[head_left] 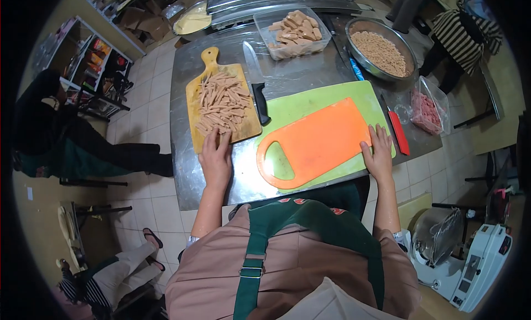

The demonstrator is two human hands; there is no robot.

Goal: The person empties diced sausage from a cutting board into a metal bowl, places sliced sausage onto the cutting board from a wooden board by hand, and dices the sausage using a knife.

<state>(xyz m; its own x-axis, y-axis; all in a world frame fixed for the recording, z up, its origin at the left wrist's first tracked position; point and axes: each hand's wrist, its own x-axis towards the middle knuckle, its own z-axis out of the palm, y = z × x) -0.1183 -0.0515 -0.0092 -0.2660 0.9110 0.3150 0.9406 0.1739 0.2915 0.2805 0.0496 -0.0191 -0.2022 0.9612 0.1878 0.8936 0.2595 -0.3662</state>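
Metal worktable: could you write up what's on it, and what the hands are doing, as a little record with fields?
Surface: metal table
Left hand: fingertips at the near edge of the wooden board, by the light-brown strips
Right hand: at the right end of the orange cutting board
Under orange board: green cutting board
Knife: black-handled, beside the wooden board
Containers: plastic tub of light-brown chunks; metal bowl of small tan pieces

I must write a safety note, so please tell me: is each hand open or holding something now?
Left hand: open, fingertips on the near end of the yellow wooden board.
Right hand: open, touching the right edge of the orange plastic board.
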